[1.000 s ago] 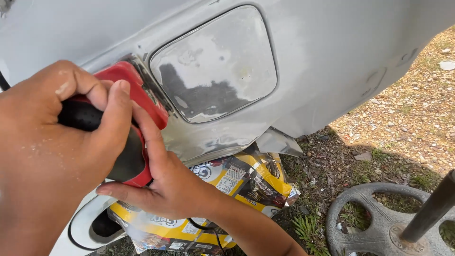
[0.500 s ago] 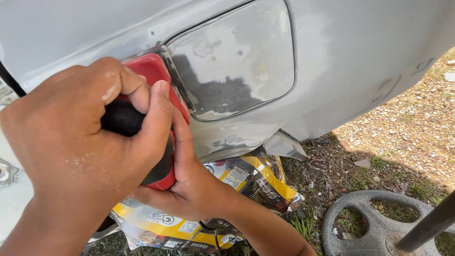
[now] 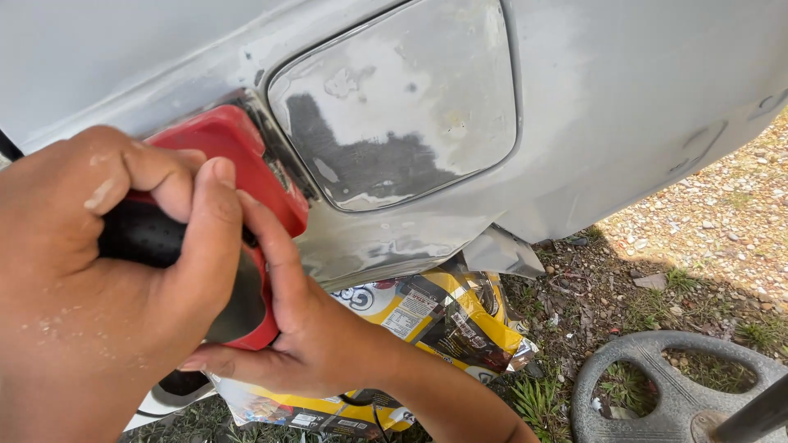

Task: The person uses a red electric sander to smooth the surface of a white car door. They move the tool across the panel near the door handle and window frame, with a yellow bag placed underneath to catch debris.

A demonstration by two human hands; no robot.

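A red and black power sander [image 3: 246, 164] is pressed against a grey, sanded car body panel [image 3: 624, 107], just left of the fuel filler flap [image 3: 394, 107]. My left hand [image 3: 90, 279] wraps over the sander's black top grip. Coming up from below, my right hand [image 3: 320, 344] cups the tool's lower red edge, its fingers lying along the side. The flap is closed and shows bare metal and dark patches. Most of the sander's body is hidden under my hands.
A crumpled yellow printed bag [image 3: 443, 320] lies on the ground under the panel. A grey steering wheel [image 3: 665, 394] on a shaft lies at the bottom right. Gravel and sparse grass [image 3: 722, 230] cover the ground. A black cord [image 3: 10, 148] runs at the left edge.
Both hands keep their grip while the sander shifts slightly back and forth along the panel beside the flap. The view has moved a little with it.
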